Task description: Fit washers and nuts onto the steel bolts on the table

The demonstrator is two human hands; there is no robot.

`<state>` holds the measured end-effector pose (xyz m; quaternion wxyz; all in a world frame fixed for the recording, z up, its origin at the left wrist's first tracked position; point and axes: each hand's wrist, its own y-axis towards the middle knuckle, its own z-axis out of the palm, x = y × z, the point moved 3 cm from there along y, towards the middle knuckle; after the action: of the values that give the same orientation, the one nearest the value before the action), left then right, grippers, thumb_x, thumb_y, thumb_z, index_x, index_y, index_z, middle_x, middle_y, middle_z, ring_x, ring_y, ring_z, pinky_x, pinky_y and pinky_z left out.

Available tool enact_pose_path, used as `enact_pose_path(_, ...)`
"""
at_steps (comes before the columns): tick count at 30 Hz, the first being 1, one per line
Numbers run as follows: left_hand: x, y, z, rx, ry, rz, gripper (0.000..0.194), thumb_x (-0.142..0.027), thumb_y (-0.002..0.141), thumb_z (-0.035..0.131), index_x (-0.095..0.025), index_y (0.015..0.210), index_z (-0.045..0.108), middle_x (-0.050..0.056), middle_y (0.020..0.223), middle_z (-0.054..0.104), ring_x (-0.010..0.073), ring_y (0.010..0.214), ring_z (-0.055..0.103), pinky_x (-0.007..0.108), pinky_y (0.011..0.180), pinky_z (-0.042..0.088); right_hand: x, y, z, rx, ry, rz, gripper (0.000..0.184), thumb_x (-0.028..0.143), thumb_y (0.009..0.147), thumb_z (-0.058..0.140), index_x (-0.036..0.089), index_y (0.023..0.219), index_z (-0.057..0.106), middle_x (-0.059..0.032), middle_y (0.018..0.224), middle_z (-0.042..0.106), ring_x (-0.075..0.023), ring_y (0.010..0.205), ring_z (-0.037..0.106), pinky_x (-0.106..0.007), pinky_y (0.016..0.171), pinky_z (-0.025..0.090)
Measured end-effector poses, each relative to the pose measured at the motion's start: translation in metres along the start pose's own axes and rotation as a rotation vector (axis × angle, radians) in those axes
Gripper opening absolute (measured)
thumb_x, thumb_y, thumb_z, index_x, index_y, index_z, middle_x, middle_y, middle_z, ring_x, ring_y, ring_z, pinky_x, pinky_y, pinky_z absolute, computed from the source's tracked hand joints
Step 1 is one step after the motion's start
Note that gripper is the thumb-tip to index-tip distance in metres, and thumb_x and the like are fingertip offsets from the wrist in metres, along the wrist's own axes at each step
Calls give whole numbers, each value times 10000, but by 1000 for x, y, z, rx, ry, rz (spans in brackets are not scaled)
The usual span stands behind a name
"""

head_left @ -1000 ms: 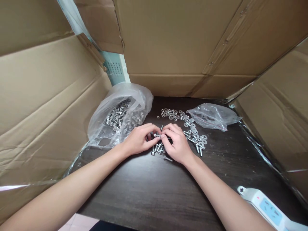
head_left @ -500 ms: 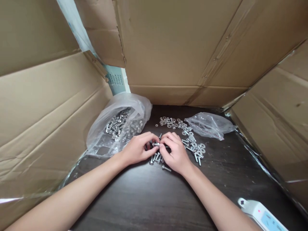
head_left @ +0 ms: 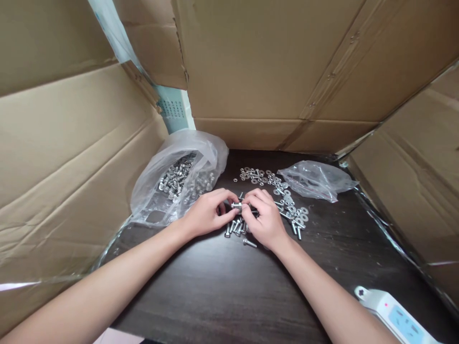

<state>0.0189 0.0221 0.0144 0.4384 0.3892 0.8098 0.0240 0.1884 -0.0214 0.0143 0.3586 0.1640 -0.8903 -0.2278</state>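
Observation:
Between my two hands a small silver bolt (head_left: pixel 236 205) lies level, and a nut seems to be on the end toward the right. My left hand (head_left: pixel 207 213) is closed in a loose pinch, thumb and forefinger at the bolt. With its fingertips pressed together, my right hand (head_left: pixel 266 220) grips the other end; part of that end is hidden by the fingers. Just below the hands lie several bolts (head_left: pixel 236 226), and a single bolt (head_left: pixel 250 243) rests nearer to me. Another bolt (head_left: pixel 241 195) shows beyond the fingertips.
Left of the hands, a clear plastic bag (head_left: pixel 154 200) holds many bolts. Washers (head_left: pixel 303 218), nuts (head_left: pixel 261 183) and more bolts curve around behind my right hand. A flat plastic bag (head_left: pixel 319 179) lies behind them. A white power strip (head_left: pixel 394 315) is at lower right. Cardboard walls (head_left: pixel 287 62) surround the dark table (head_left: pixel 222 296).
The whole view has shifted slightly. Both hands stay together; more of the bolt now shows between the fingertips, with the left fingers a little further apart.

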Motion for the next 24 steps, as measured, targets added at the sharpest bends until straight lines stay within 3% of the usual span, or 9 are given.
enact_pose_path(16,1,-2,0,-30,11,5,121,-255,914,682,-174,1004,677,13,917,713,78,599,622,201,601,500,-2,-1,1,-1,14,24,197,193,933,513,222,746,568,-43,865,634,-227,863,567,-408,817,430)
enact_pose_path(24,2,-3,-1,-38,21,14,115,-246,906,693,-173,995,678,10,911,715,72,580,612,200,605,500,2,-2,-3,-3,34,2,140,141,870,522,216,916,631,-50,931,654,-235,900,584,-411,834,441)
